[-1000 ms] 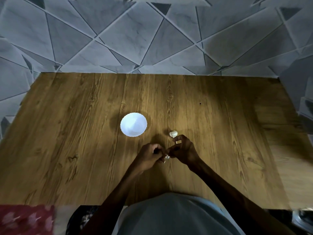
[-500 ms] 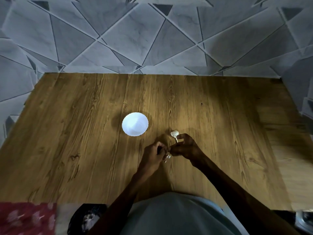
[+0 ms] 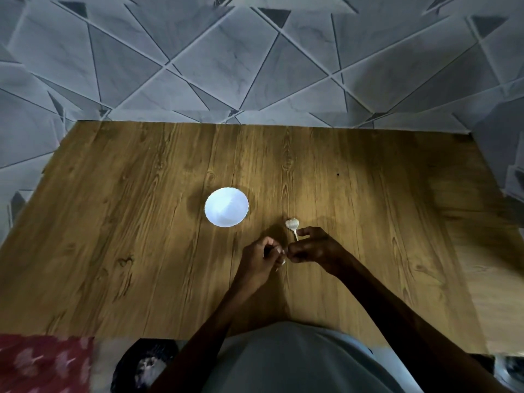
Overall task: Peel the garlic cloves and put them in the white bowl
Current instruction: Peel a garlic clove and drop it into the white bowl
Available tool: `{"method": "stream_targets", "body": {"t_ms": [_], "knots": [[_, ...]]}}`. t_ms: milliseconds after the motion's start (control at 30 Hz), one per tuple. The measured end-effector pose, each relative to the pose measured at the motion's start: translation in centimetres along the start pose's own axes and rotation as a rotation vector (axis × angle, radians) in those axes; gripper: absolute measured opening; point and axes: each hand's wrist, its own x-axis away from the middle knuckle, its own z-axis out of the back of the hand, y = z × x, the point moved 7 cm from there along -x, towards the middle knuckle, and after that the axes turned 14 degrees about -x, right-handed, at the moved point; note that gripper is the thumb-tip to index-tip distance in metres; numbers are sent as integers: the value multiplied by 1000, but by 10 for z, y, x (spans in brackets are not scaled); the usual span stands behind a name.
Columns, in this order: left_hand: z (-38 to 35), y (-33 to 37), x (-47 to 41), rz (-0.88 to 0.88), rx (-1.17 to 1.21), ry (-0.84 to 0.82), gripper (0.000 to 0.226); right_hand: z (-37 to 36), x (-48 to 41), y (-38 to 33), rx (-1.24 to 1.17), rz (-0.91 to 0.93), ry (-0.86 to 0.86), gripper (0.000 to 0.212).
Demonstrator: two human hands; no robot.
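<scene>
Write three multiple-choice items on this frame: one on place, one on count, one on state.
1. Where does the whitish stemmed garlic bulb lie relative to the round white bowl?
A. inside it
B. to its right, on the brown wooden table
C. to its left

2. How many bowls stand on the table?
A. one
B. two
C. three

3. What are the left hand and right hand doing?
A. lying flat on the wood
B. pinching a small pale garlic clove between them
C. lifting the bowl

Key:
1 B: the bulb rests on bare wood right of the bowl, just beyond the right hand.
2 A: only one bowl shows.
3 B: the curled fingers of both hands meet on the clove.
</scene>
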Motion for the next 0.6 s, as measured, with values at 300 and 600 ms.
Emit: {"method": "stream_targets", "body": {"t_ms": [300, 600], "knots": [[11, 1, -2, -74, 52, -16, 7, -1, 1, 0, -76, -47, -39, 45], [16, 15, 0, -162, -38, -8, 12, -3, 5, 4, -124, -119, 7, 56]]}}
